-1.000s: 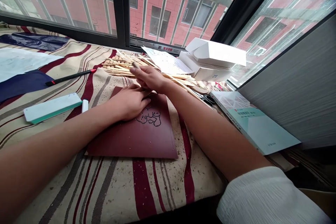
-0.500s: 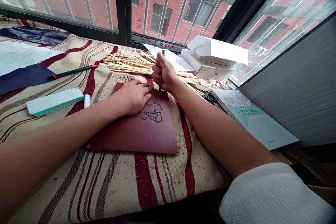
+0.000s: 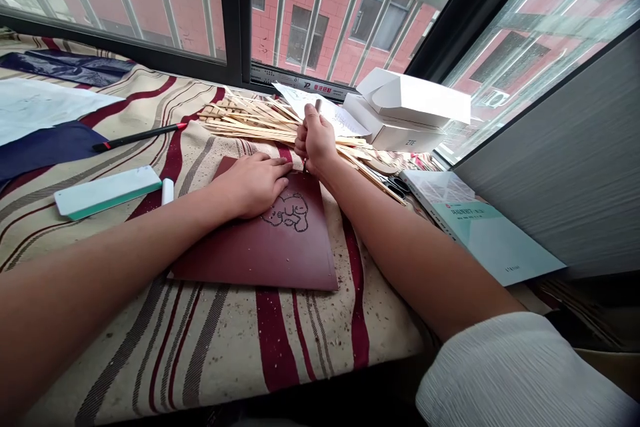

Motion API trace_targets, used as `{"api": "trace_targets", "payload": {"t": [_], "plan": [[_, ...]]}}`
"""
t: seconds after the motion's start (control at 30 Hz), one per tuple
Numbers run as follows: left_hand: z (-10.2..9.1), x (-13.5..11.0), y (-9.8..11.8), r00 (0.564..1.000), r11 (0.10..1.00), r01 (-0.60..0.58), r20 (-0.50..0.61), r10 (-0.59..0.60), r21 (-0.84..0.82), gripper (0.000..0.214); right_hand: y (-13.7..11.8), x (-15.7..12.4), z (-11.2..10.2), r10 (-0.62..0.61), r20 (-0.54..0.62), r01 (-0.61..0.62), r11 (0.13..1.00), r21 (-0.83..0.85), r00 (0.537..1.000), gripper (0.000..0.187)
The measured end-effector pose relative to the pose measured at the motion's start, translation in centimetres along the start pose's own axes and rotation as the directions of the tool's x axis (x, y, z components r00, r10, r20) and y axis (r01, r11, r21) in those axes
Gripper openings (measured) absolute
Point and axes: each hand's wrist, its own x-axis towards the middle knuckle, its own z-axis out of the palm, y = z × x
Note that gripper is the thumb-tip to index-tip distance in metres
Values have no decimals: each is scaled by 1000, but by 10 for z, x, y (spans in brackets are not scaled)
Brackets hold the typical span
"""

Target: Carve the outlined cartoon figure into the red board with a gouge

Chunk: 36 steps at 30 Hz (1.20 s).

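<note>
A dark red board (image 3: 260, 257) lies on the striped cloth, with a bear-like outline (image 3: 290, 212) cut into its surface. My left hand (image 3: 255, 183) rests flat on the board's upper left part, fingers stretched toward the far edge, covering some of the board. My right hand (image 3: 316, 143) is closed in a fist around a slim carving tool (image 3: 319, 105). Its handle end sticks up above my thumb, and the thin dark tip points down at the board's far right corner, close to my left fingertips. Most of the tool is hidden in my fist.
Small crumbs dot the striped cloth (image 3: 225, 360). Thin wooden sticks (image 3: 250, 121), a paper sheet and a white box (image 3: 410, 127) stand by the window. Right are black-handled scissors (image 3: 399, 185) and a book (image 3: 500, 233); left, a white-green case (image 3: 107, 192) and a black-red pen (image 3: 140, 137).
My right fist has shifted slightly to the right, and the tool's handle end leans further right. My left hand stays on the board. The view has moved very slightly.
</note>
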Motion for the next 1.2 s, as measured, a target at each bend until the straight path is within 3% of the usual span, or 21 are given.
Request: {"api": "trace_targets", "payload": {"t": [0.1, 0.2, 0.3, 0.43, 0.53, 0.73, 1.2], "plan": [[-1, -1, -1, 1000, 1000, -1, -1, 1, -5, 65, -4, -12, 0, 5, -27, 0, 983, 181, 1000, 51], [-2, -1, -2, 1000, 1000, -7, -1, 7, -10, 66, -11, -19, 6, 71, 47, -79, 971, 224, 996, 56], [-2, -3, -3, 1000, 1000, -21, -12, 21, -16, 65, -20, -21, 14, 23, 50, -35, 969, 245, 998, 55], [-2, -5, -3, 1000, 999, -25, -19, 25, -28, 65, -28, -18, 13, -82, 48, 75, 988, 133, 996, 49], [-5, -5, -1, 1000, 1000, -20, -13, 20, -9, 65, -23, -15, 7, -93, 65, 91, 995, 31, 994, 47], [-10, -6, 3, 1000, 1000, -23, -1, 24, 19, 66, -10, -9, 4, -81, 70, 78, 996, 46, 994, 46], [-7, -8, 1, 999, 999, -31, -18, 31, -20, 66, -18, -13, 10, 23, -33, -20, 995, 96, 999, 40]]}}
